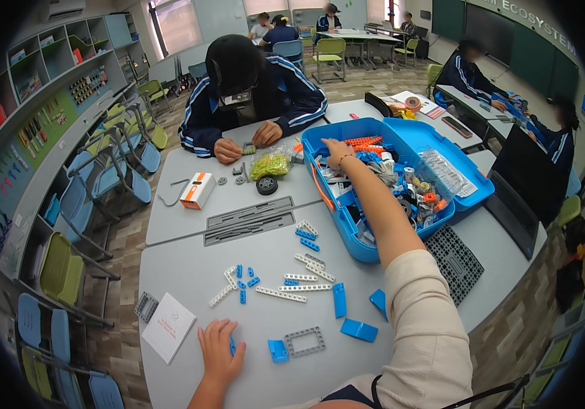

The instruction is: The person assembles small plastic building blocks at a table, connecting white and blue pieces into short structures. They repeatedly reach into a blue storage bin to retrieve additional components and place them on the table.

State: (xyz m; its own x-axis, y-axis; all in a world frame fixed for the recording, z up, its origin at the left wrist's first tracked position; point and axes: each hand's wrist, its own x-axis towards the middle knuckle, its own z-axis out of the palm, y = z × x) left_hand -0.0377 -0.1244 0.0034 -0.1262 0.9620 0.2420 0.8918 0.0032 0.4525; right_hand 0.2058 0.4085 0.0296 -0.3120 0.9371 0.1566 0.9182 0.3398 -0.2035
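Note:
My right hand (pixel 340 154) reaches into the far left part of a blue storage box (pixel 342 228), which is filled with building pieces. One finger stretches toward the rim; the others are partly hidden, and nothing shows in the hand. My left hand (pixel 219 349) lies on the near part of the table, fingers apart, with a small blue piece (pixel 232 345) partly hidden beside the thumb. To its right are a blue panel (pixel 277 351) and a grey rectangular frame (pixel 304 341). White perforated beams (pixel 281 294) and small blue connectors (pixel 242 284) are spread farther out.
A co-worker's hands (pixel 265 133) hold a small grey piece across the table. Near them are a wheel (pixel 266 185), a white-orange block (pixel 198 190) and a bag of green pieces (pixel 270 163). A booklet (pixel 169 328), grey beams (pixel 250 219), a grey baseplate (pixel 454 262) and a laptop (pixel 514 211) lie around.

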